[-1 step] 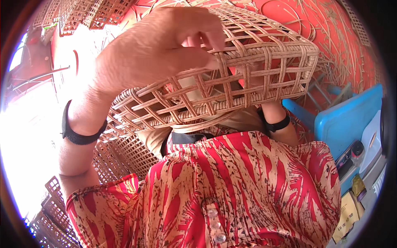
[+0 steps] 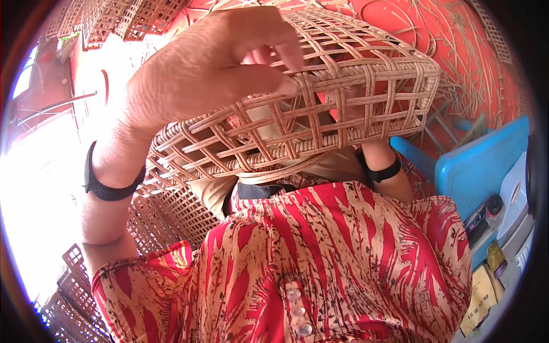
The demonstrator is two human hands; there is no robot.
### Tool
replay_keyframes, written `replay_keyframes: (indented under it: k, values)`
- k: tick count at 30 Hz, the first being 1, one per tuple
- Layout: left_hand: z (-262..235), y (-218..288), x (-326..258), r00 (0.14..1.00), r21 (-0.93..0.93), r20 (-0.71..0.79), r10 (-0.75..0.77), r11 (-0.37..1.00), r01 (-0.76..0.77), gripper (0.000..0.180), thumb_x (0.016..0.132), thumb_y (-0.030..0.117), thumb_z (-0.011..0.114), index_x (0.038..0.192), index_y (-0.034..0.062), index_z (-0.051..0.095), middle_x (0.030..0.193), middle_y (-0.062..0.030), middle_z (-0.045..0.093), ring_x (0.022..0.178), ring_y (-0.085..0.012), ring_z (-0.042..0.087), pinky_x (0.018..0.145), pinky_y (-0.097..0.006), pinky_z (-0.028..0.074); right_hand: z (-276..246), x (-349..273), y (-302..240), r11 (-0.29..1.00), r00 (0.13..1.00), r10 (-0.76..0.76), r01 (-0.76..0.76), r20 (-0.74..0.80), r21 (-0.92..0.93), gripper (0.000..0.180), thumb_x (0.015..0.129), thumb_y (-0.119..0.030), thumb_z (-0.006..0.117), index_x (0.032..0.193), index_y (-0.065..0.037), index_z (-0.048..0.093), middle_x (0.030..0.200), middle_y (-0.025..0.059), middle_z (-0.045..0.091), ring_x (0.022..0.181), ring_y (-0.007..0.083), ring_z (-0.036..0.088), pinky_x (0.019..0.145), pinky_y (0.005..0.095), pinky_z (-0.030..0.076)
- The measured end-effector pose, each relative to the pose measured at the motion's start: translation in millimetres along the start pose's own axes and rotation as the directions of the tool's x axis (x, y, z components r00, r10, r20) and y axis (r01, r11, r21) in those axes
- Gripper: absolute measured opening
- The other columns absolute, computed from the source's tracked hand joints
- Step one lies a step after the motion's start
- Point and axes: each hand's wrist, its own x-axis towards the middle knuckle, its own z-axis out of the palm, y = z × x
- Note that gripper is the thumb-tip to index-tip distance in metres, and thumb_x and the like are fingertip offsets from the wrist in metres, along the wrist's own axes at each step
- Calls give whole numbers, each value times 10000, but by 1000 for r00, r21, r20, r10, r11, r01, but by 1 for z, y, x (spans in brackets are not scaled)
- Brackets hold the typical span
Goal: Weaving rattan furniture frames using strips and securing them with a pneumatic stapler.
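Observation:
Across my lap a light-brown woven basket (image 2: 317, 137) lies tilted, its open lattice wall and thick braided edges turned toward me. Over its upper left edge is my left hand (image 2: 211, 74). Its fingers are curled loosely, with a gap between them and the thumb, and their tips are beside an upright strand at the braided edge. No held strand shows between them. My right hand (image 2: 355, 111) reaches up behind the lattice, and only bits of skin show through the gaps. Its fingers are mostly hidden, so its grip is unclear.
A blue plastic stool (image 2: 477, 160) stands at the right, with a small dark-capped bottle (image 2: 493, 204) near it. Loose cane strips (image 2: 457, 63) litter the red floor (image 2: 377, 14). More woven baskets (image 2: 123, 23) are at the upper left. Black bands circle both my wrists.
My left hand has shifted slightly left, its fingertips drawing a little away from the upright strand. The basket and my right arm look unmoved.

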Motion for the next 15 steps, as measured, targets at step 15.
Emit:
replay_keyframes:
  k: [15]
  values:
    - [3, 18, 1, 986, 440, 135, 99, 885, -149, 143, 900, 90, 637, 1002, -3, 600, 965, -135, 570, 898, -322, 593, 784, -413, 487, 5, 3, 24, 624, 948, -290, 293, 134, -724, 605, 1043, -370, 473, 1558, -156, 237, 1558, 86, 331, 1394, 249, 368, 1191, 432, 308]
